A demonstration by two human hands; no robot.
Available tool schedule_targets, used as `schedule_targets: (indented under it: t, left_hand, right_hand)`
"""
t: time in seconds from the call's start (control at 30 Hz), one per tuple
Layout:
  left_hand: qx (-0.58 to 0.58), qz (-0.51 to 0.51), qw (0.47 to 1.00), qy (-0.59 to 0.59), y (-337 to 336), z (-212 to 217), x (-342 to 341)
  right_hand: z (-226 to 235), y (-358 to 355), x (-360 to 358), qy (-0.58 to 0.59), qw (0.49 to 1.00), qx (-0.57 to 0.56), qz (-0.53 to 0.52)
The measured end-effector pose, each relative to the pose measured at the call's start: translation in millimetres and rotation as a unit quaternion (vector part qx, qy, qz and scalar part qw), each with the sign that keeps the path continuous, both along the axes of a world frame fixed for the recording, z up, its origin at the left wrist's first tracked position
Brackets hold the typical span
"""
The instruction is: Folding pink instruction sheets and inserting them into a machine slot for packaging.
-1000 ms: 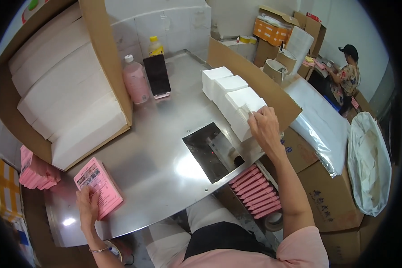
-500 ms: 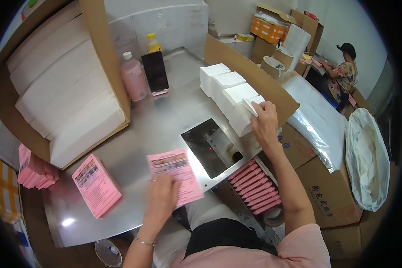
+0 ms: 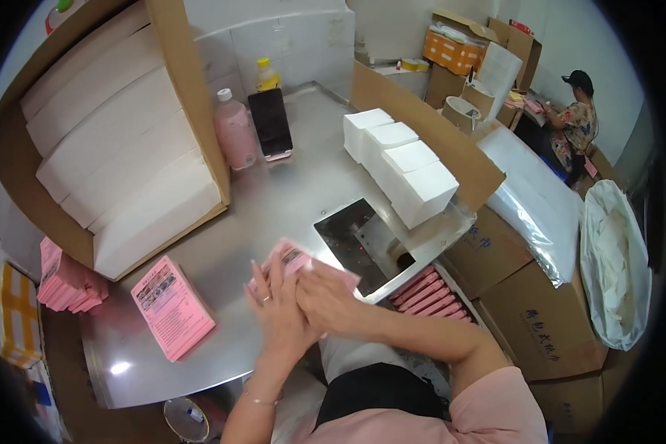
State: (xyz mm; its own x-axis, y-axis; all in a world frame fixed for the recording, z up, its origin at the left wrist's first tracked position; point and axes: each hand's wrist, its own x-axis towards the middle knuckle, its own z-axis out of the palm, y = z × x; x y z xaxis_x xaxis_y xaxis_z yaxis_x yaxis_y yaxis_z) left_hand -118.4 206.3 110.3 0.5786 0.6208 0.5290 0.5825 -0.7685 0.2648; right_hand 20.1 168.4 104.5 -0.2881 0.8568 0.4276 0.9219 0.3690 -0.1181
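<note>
The pink sheet [image 3: 294,254] is at the centre of your work, above the near part of the metal table [image 3: 288,200]; take it as the centre of the clock, with twelve pointing away from you. Your left hand [image 3: 277,303] has its fingers spread across the sheet. Your right hand [image 3: 329,300] presses in from three o'clock, meeting the left. Both palms are hidden; whether a white piece lies between them cannot be told.

Change noted: half a second ago, your left hand carried the sheet alone while your right hand gripped a white piece at the paper blocks [image 3: 418,196], between one and two o'clock. The right hand has since left the blocks and joined the left. This indicates that sheet handling is now a two-handed operation.

Surroundings: the pink stack [image 3: 172,311] lies apart, between eight and nine o'clock. A large carton [image 3: 209,111] of white paper stands between ten and eleven, a pink bottle [image 3: 235,133] at eleven, and a dark phone [image 3: 271,122] near twelve.

Obstructions: the table opening [image 3: 340,226], at two o'clock, lies between your hands and the blocks. Your right forearm partly covers the pink packets [image 3: 425,296] at three.
</note>
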Motion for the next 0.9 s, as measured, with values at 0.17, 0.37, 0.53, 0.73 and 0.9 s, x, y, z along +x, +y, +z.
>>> schedule_targets:
  t: [0.17, 0.37, 0.53, 0.73, 0.9]
  left_hand:
    - [-0.036, 0.025, 0.996, 0.081, -5.3, 1.3, -13.5]
    - [0.058, 0.038, 0.997, 0.039, -0.9, 2.8, -1.9]
    - [0.000, -0.014, 0.996, 0.083, -5.1, 21.8, -8.4]
    - [-0.010, -0.038, 0.998, 0.056, 0.1, -0.7, -3.0]
    - [-0.015, -0.048, 0.998, 0.044, -1.2, 0.4, 0.8]
  right_hand:
    - [56.8, -33.3, 100.8, -0.085, 0.923, 0.206, -0.312]
    - [49.9, -43.0, 186.6, -0.009, 0.909, 0.157, -0.387]
    - [52.6, -41.5, 190.8, 0.020, 0.911, 0.164, -0.377]
    - [50.3, -39.3, 191.0, 0.047, 0.908, 0.197, -0.367]
    - [53.6, -43.0, 196.9, 0.055, 0.912, 0.154, -0.376]
